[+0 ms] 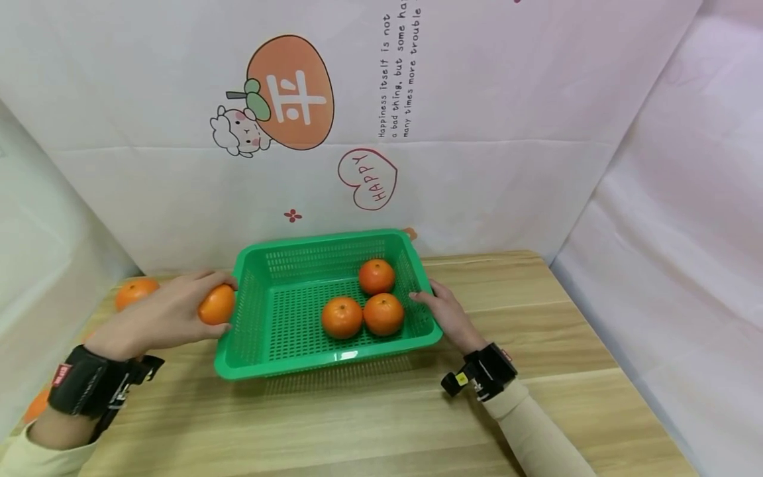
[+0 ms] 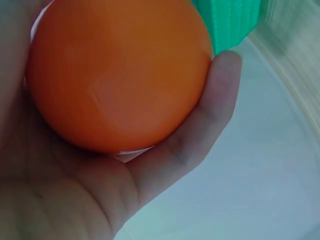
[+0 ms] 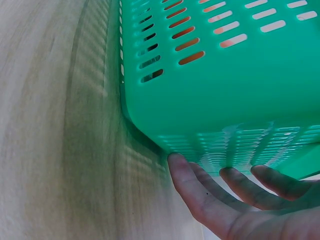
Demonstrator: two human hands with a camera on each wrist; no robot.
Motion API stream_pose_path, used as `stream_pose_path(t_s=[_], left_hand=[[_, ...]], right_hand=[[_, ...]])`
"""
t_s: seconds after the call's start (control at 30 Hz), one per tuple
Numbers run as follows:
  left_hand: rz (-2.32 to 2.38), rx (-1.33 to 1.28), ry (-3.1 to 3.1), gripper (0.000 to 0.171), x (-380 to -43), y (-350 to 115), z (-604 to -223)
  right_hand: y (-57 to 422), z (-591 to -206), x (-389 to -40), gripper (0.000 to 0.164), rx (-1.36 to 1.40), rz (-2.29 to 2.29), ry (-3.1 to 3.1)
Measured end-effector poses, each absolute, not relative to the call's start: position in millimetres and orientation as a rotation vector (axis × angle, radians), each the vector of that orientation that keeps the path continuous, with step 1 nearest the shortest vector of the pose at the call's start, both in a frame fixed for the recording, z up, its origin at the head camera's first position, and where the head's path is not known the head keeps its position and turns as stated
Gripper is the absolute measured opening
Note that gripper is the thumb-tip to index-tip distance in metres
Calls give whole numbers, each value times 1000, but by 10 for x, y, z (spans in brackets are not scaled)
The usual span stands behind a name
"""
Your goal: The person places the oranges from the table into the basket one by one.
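My left hand (image 1: 169, 311) holds an orange (image 1: 217, 305) between thumb and fingers, just left of the basket's left end. In the left wrist view the held orange (image 2: 120, 75) fills the palm, and the thumb wraps along its side. A green plastic basket (image 1: 328, 363) with slotted walls stands on the wooden table. Three oranges sit inside toward its right: one at the back (image 1: 377, 276), two in front (image 1: 342, 317). At the right end my right hand (image 1: 448, 315) grips the basket wall, thumb over the rim. Its fingertips (image 3: 232, 175) press against the outer wall.
Another orange (image 1: 136, 292) lies on the table behind my left wrist. One more orange (image 1: 37, 405) shows partly past the left forearm. A printed white cloth (image 1: 477, 192) rises behind the table (image 1: 334, 430), with white cloth at both sides.
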State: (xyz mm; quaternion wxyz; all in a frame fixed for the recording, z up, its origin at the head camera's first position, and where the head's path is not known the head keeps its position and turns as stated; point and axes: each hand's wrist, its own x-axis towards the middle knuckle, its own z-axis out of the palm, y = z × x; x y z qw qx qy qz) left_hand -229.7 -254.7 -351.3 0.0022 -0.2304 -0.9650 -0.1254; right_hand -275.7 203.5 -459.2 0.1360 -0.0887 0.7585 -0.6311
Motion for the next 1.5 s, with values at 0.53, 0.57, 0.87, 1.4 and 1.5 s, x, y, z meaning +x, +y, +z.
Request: stream_pose_path(t_s=[0.53, 0.57, 0.87, 1.4, 1.5], left_hand=[[-486, -825, -3048, 53, -2473, -2291, -3508], [-492, -830, -3046, 52, -2486, -2271, -3506], [-526, -911, -3015, 51, -2601, -2102, -3472], [-507, -978, -3004, 48, -2843, -1720, -3434], [-504, -987, -3006, 49, -2883, -1664, -3470]], right_hand=[[2025, -4598, -2761, 62, -229, -1813, 2236], [2024, -4596, -2759, 62, -229, -1813, 2235], [2024, -4594, -2748, 61, -233, -1820, 2222], [2030, -4586, -2759, 61, -235, -1819, 2231], [2030, -4593, -2756, 60, -231, -1819, 2232]])
